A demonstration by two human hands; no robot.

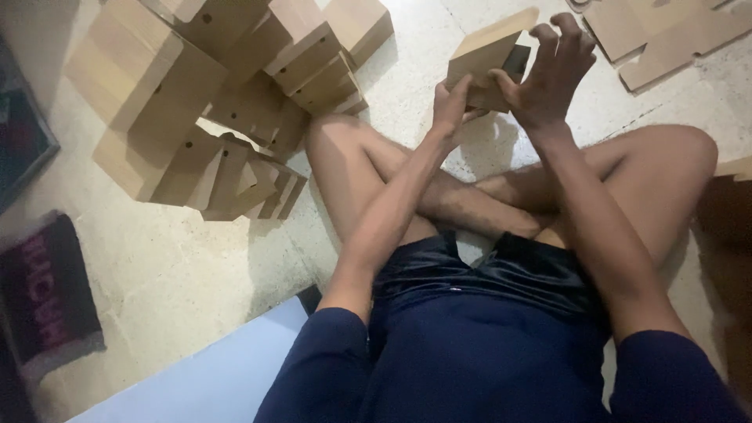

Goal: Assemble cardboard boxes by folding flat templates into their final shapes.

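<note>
Cardboard box (487, 59), half-folded, held up in front of the person over the crossed legs (470, 200), clear of the floor (180, 274). Both hands on it.

Left hand (452, 106): closed on the box's near lower edge, fingers curled, thumb pressed against the brown panel. It grips from below and on the left side.

Right hand (552, 70): fingers spread wide and arched over the box's right end, fingertips hooked on the upper edge, thumb reaching in toward the left hand. Not a fist; an open claw that bears on the dark open side of the box.

Key relation: the box lies between the two hands, its long axis running from lower left near the left hand up and away to the right, where a loose flap (501, 35) tilts upward. The right hand covers more of the box and sits farther from the body; the left hand is lower and nearer the body. Both touch it, so neither has to reach.

Surroundings: a heap of folded cardboard boxes (227, 102) lies on the floor toward its far left corner, well apart from the hands. Flat, unfolded cardboard blanks (666, 35) lie near the far right corner, just beyond the right hand. A dark cloth (47, 298) sits at the left edge. A pale blue sheet (219, 376) lies at the near edge, beside the person's left arm.
</note>
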